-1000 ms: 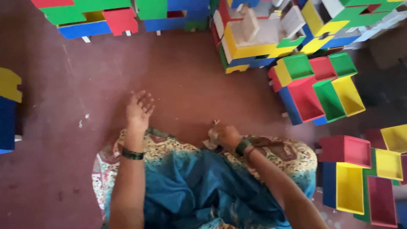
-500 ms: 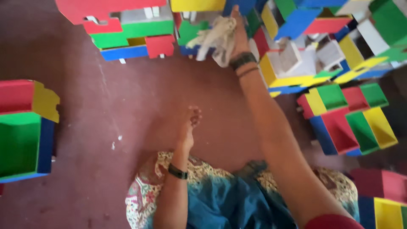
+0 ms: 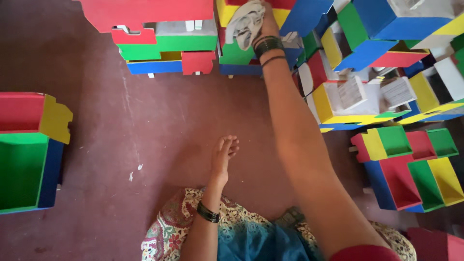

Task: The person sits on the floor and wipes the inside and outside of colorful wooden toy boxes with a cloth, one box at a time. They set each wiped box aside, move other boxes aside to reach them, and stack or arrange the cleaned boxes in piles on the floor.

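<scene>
Change: right hand (image 3: 265, 21) had reached further up than half a second before, pressing the grey cloth (image 3: 245, 25) onto the yellow box (image 3: 227, 12) | left hand (image 3: 223, 155) stayed flat, fingers together, on the floor (image 3: 159, 125) | room: bare floor between block stacks | green box (image 3: 21, 171) at left sat empty
</scene>
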